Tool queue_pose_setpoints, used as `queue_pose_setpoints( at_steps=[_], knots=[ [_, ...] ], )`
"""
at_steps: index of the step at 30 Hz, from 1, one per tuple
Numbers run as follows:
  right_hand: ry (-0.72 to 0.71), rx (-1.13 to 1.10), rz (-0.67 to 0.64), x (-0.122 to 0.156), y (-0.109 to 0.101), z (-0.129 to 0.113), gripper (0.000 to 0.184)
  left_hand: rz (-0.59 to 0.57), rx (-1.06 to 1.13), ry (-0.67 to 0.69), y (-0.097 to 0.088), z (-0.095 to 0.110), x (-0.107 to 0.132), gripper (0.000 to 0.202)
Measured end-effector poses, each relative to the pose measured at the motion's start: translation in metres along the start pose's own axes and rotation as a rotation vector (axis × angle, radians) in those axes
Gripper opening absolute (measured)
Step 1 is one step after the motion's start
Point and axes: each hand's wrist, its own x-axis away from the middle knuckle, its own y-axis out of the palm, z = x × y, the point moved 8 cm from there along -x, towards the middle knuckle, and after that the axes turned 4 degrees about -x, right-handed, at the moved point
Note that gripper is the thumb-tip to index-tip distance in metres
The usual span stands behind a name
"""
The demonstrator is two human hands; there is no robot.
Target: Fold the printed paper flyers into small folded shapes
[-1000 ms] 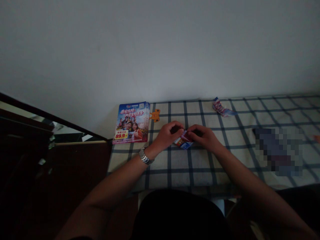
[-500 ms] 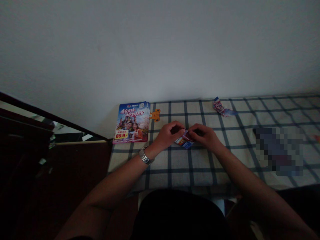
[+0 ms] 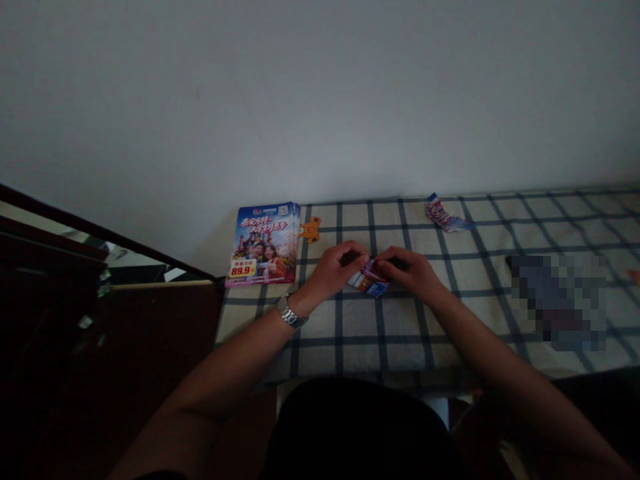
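A small folded piece of printed paper (image 3: 374, 285), blue, purple and white, is pinched between both hands above the checked cloth. My left hand (image 3: 342, 267), with a metal watch (image 3: 291, 311) at its wrist, grips the paper's upper left edge between thumb and fingers. Opposite it, my right hand (image 3: 406, 269) pinches the upper right part of the same paper. The fingertips nearly meet and hide the paper's top. Left of the hands lies a stack of colourful flyers (image 3: 264, 245), with an orange cartoon bear (image 3: 311, 230) beside it on the cloth.
A checked tablecloth (image 3: 320, 350) covers the table, which meets a plain wall (image 3: 320, 100). Toward the back right lies a crumpled or folded printed paper strip (image 3: 445, 217). A blurred-out dark object (image 3: 555, 303) rests at the right. Dark furniture (image 3: 45, 307) stands at the left.
The paper has tilted slightly between my fingers, and its purple part shows a little differently. Both hands keep nearly the same place and grip.
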Motion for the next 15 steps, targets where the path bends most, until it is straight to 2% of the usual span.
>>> queue_pose_setpoints(
  at_steps=[6,11,15],
  knots=[
    [-0.026,-0.055,0.075,-0.001,-0.009,-0.001,0.037,0.112,-0.033,0.0,-0.009,-0.005,-0.001,0.023],
    [0.002,-0.188,0.031,0.0,-0.005,0.009,0.047,0.198,-0.07,0.014,-0.017,-0.01,-0.002,0.026],
    [0.037,-0.188,0.038,-0.001,-0.002,0.016,0.056,0.259,-0.041,0.011,-0.022,-0.012,-0.002,0.021]
  ],
)
